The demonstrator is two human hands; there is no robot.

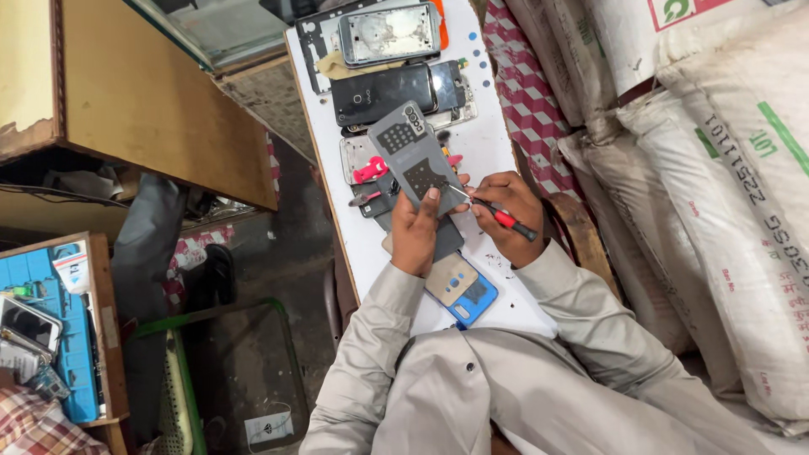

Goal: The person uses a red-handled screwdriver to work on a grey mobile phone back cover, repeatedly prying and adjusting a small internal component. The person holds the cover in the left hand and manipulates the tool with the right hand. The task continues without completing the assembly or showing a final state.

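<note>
A person in a grey coat sits at a narrow white table (497, 152). The left hand (415, 232) is wrapped around the lower end of a grey phone (411, 156), with the thumb pressed on its open back. The phone is tilted up off the table, and its camera end points away from the person. Its back cover is off, so dark parts show inside.

The right hand (506, 215) is closed around a small screwdriver (493, 212) with a red and black handle. The thin metal tip touches the phone just beside the left thumb.

More phone pieces lie on the table. A blue phone cover (465, 291) lies near the person's left wrist. A small red piece (371, 170) lies just to the left of the grey phone. Farther up the table there is a black phone (383, 91), and beyond it an empty silver phone frame (389, 34).

Big white sacks (725, 168) are piled on the person's right side. A red and white checked cloth (527, 101) lies between the sacks and the table. On the far left, a blue tray (72, 337) sits on a wooden shelf, well apart from the hands.
</note>
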